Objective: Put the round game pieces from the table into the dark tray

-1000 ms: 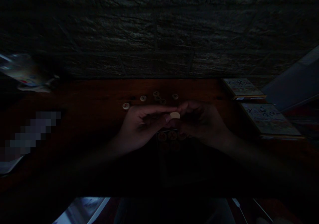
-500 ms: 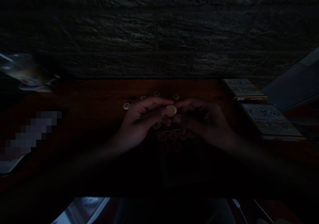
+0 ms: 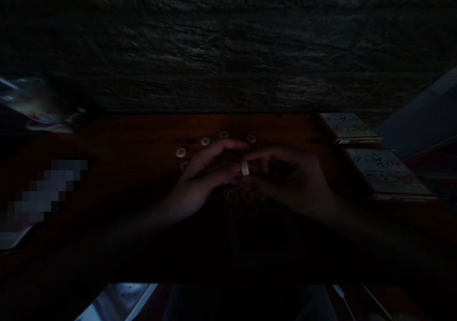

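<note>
While both hands met over the near part of the table (image 3: 143, 131), a pale round piece (image 3: 245, 168) stood on edge between them, its rim turned toward the wearer and its marked face out of sight. The left hand (image 3: 203, 173) pinched it, the thumb lying against its left side and the forefinger arched above without visibly pressing. The right hand (image 3: 296, 173) curled in from the other side, a fingertip reaching the top of the rim; in such dim light I could not tell whether its thumb pinched too. Just below, nearer the wearer, lay a dark tray (image 3: 264, 235) with several red-marked discs (image 3: 233, 196) at its far end. Turning so small and probably slick a disc well seemed to call for light fingertips: one hand bearing it while the other rolled the rim, so that it was never without a hold. Keeping it low made sense, since a slip would likely have dropped it among the discs beneath. Tilting the face toward the light would have helped with reading it. Elbows and knuckles needed care as well, because loose pieces (image 3: 205, 141) lay scattered just beyond the fingers, one of them partly hidden by the left hand.
</note>
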Tool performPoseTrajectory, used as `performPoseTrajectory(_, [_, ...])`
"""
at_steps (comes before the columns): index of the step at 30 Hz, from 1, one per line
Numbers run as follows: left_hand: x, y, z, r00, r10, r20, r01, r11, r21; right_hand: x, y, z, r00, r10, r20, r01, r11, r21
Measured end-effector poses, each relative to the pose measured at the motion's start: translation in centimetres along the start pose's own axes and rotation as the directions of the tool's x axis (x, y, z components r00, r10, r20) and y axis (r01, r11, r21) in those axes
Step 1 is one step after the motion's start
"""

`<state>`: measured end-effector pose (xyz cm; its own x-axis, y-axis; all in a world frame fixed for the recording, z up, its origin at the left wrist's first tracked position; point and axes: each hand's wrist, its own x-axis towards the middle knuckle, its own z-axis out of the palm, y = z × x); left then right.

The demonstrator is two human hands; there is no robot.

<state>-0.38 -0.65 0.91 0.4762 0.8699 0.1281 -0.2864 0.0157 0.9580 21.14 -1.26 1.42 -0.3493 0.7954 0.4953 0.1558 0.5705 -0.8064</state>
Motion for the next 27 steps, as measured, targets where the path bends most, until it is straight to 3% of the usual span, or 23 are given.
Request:
performPoseTrajectory(7, [-0.08,-0.03,0.32,1.0,-0.013,0.022,0.013,1.0,-0.011,-0.07,0.19,-0.1,0.996,-0.081,0.037,0.083,0.994,-0.073])
performPoseTrajectory(19, [-0.39,0.23,0.31,0.998,-0.051,0.032,0.051,0.999,-0.001,-0.02,-0.09,-0.22,0.993,-0.078,0.083,0.085,0.994,-0.074])
performPoseTrajectory(27, [-0.3,0.0,-0.39,0.996,0.08,-0.034,-0.069,0.967,0.246,0.13,-0.73,-0.38,0.995,-0.062,0.076,0.07,0.991,-0.113])
